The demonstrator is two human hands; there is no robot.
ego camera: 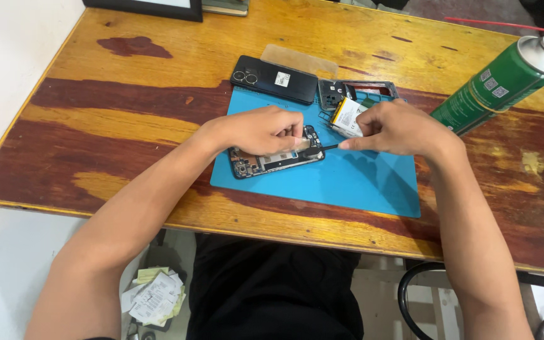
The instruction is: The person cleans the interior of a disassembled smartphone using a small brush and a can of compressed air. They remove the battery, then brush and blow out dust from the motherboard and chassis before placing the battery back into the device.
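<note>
An opened phone body (272, 161) with its insides showing lies on a blue work mat (354, 182). My left hand (262, 129) rests on top of it, fingers curled, pressing it down. My right hand (393, 128) grips a thin black tool (322, 148) whose tip touches the phone's right end near my left fingertips. A white phone battery (347, 116) lies just behind my right hand, partly hidden by it.
A black phone back cover (274, 79) with camera rings lies at the mat's far edge, a clear strip (300, 61) behind it. A dark phone frame (363, 90) sits far right of it. A green spray can (505, 79) with red straw stands at right on the wooden table (127, 113).
</note>
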